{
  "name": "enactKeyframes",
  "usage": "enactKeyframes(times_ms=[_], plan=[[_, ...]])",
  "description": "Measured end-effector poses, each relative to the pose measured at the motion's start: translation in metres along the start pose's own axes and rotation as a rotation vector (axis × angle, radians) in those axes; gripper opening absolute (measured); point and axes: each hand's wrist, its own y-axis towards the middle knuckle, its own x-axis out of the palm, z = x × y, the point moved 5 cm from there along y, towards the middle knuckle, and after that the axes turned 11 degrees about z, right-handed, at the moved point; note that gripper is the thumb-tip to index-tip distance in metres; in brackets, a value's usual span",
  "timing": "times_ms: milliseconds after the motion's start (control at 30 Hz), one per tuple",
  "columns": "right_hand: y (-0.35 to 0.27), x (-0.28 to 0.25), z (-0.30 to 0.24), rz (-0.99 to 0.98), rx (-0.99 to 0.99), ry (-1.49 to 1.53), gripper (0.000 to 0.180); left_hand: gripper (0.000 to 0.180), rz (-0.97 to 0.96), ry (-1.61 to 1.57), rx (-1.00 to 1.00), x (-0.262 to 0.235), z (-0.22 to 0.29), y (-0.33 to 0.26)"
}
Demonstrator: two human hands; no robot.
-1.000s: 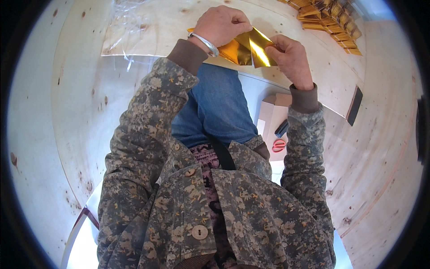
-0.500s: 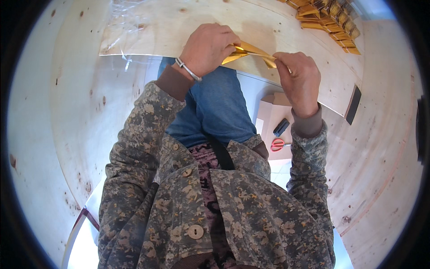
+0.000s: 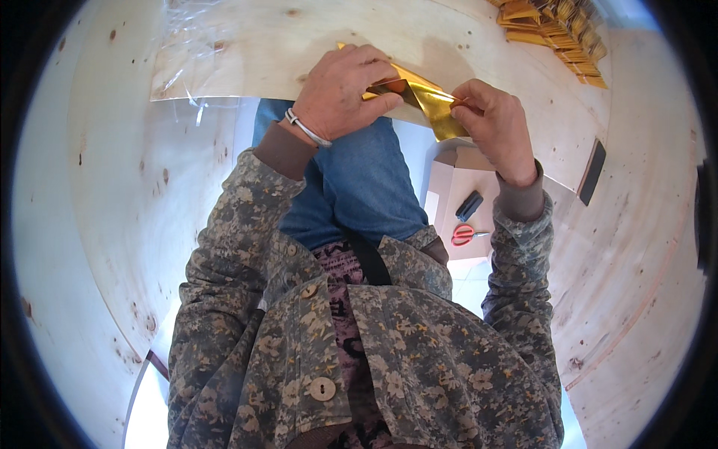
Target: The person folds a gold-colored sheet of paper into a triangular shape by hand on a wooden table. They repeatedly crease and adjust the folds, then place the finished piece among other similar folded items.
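Note:
Between my two hands is a sheet of shiny gold foil paper [image 3: 436,112], partly folded and opened out toward its right end. My left hand [image 3: 348,86] is closed on its left part, with the thumb pointing right and the fingers curled over the foil. A small gold corner pokes out above the left knuckles. The thumb and fingertips of my right hand [image 3: 490,120] pinch the right edge of the sheet. Both hands are over the near edge of the wooden table [image 3: 284,45], above my lap.
Many folded gold paper pieces [image 3: 557,30] are stacked at the far right of the table. Clear plastic film [image 3: 191,45] lies at the far left. Below the table edge, a cardboard box [image 3: 471,179] holds red-handled scissors [image 3: 464,234] and a dark stapler-like object [image 3: 469,204]. A black strip [image 3: 591,172] sits at the right edge.
The foil paper has spread from a narrow fold to a wider, twisted face near my right hand. My left thumb has come into view, and both hands have shifted slightly.

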Motion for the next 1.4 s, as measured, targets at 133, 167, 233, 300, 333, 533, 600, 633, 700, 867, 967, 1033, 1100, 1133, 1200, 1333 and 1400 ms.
enactKeyframes(times_ms=[133,167,233,300,333,533,600,633,700,867,967,1033,1100,1133,1200,1333,1400], plan=[[0.007,0.009,0.01,-0.098,0.063,0.121,0.017,0.044,-0.04,0.024,0.082,0.002,-0.001,0.004],[0.007,0.012,0.012,-0.112,0.089,0.125,0.018,0.046,-0.083,0.04,0.069,0.005,-0.004,0.004],[0.006,0.02,0.016,-0.137,0.137,0.146,0.021,0.049,-0.076,0.082,0.12,0.006,-0.004,0.005],[0.003,0.022,0.017,-0.119,0.169,0.201,0.024,0.051,-0.09,0.113,0.14,0.008,-0.005,0.005],[0.001,0.024,0.018,-0.111,0.191,0.23,0.026,0.052,-0.099,0.125,0.142,0.009,-0.006,0.005],[-0.006,0.03,0.018,-0.136,0.098,0.138,0.038,0.056,-0.153,0.231,0.196,0.015,-0.006,0.007],[-0.007,0.032,0.019,-0.11,0.074,0.135,0.038,0.055,-0.156,0.229,0.204,0.015,-0.006,0.007],[-0.008,0.032,0.02,-0.096,0.06,0.133,0.038,0.053,-0.15,0.217,0.208,0.013,-0.006,0.007],[-0.006,0.031,0.023,-0.051,0.102,0.207,0.033,0.049,-0.123,0.166,0.199,0.01,-0.008,0.006],[0.0,0.028,0.027,-0.066,0.16,0.22,0.026,0.029,-0.011,-0.025,0.01,0.009,-0.014,0.002],[0.001,0.028,0.028,-0.074,0.175,0.208,0.024,0.019,0.046,-0.058,-0.046,0.014,-0.016,0.005],[0.001,0.028,0.03,-0.063,0.237,0.247,0.023,0.015,0.117,-0.066,-0.1,0.017,-0.016,0.007],[-0.001,0.027,0.028,-0.021,0.188,0.218,0.022,0.013,0.124,-0.021,-0.125,0.018,-0.015,0.007],[-0.002,0.027,0.028,-0.003,0.19,0.2,0.021,0.012,0.097,0.029,-0.122,0.019,-0.014,0.007],[-0.006,0.024,0.025,0.067,0.126,0.123,0.021,0.012,0.073,0.088,-0.122,0.021,-0.012,0.007],[-0.012,0.025,0.016,0.235,0.013,0.101,0.019,0.016,0.103,0.099,-0.129,0.021,-0.009,0.008],[-0.018,0.027,0.015,0.27,0.014,0.103,0.019,0.02,0.111,0.116,-0.128,0.021,-0.007,0.007]])
